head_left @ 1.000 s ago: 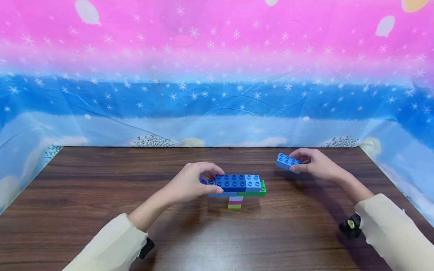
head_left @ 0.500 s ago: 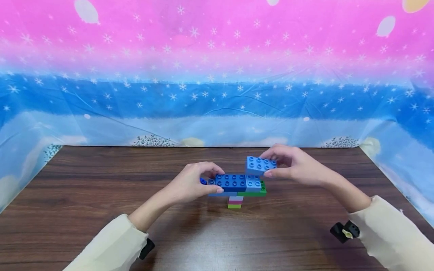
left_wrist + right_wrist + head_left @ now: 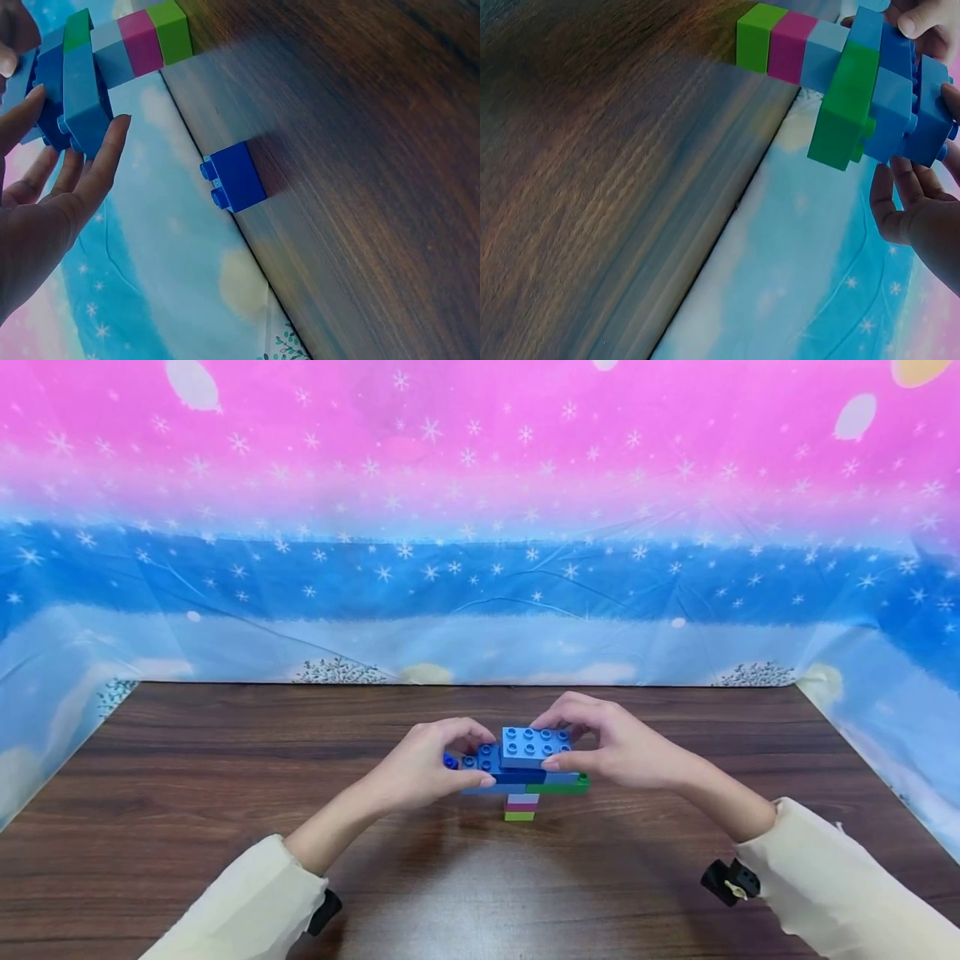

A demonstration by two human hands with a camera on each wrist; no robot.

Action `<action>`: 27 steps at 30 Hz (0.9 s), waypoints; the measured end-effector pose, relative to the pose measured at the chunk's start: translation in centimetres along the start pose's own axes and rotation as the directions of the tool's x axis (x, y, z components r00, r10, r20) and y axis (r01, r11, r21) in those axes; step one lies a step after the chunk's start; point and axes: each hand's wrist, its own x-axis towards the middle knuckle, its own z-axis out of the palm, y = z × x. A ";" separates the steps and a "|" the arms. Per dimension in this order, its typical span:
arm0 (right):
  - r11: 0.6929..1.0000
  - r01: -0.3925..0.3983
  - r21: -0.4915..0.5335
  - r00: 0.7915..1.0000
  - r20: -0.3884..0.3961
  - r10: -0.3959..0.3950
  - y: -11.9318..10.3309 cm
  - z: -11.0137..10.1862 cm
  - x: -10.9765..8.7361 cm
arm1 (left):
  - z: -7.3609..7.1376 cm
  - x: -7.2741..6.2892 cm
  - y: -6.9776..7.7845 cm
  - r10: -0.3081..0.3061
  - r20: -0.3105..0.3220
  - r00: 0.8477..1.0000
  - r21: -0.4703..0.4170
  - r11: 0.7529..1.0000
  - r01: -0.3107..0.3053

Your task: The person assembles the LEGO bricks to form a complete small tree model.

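Note:
A stacked toy building brick structure stands mid-table, its narrow column of lime (image 3: 520, 817), pink (image 3: 521, 808) and pale blue bricks under a wider top. That top has a green brick (image 3: 558, 789) at the right and a dark blue brick (image 3: 517, 777) above. My left hand (image 3: 420, 766) holds the structure's left end, thumb in front and fingers behind. My right hand (image 3: 626, 745) pinches a light blue eight-stud brick (image 3: 528, 762) over the dark blue one. In the right wrist view this light blue brick (image 3: 931, 112) sits slightly tilted, with studs showing in the gap beneath.
A loose blue brick (image 3: 238, 178) stands on the wooden table (image 3: 225, 760), behind my left hand in the head view. A patterned cloth (image 3: 480, 577) hangs along the table's back edge and sides.
My right hand has carried the light blue brick leftward from beyond the structure's right end, then down onto its top. The left hand has kept its hold in place.

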 end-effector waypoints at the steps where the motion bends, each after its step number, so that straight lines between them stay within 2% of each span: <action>1: 1.000 -0.003 0.001 1.000 0.001 0.003 0.0 0.1 0.0 | 0.0 0.0 0.0 -0.001 0.000 1.000 -0.001 1.000 0.001; 13: 1.000 0.002 -0.028 1.000 0.013 -0.002 -0.1 0.4 0.4 | 0.3 0.0 0.1 -0.014 -0.012 1.000 -0.029 0.999 0.014; 20: 0.999 0.011 -0.038 1.000 0.007 -0.011 0.1 0.5 0.5 | 0.7 0.1 0.0 -0.002 -0.028 1.000 -0.031 1.000 0.001; 27: 1.000 -0.027 -0.004 1.000 0.011 0.027 0.2 0.6 0.2 | 0.9 0.1 0.1 -0.010 -0.042 0.999 -0.031 0.999 0.009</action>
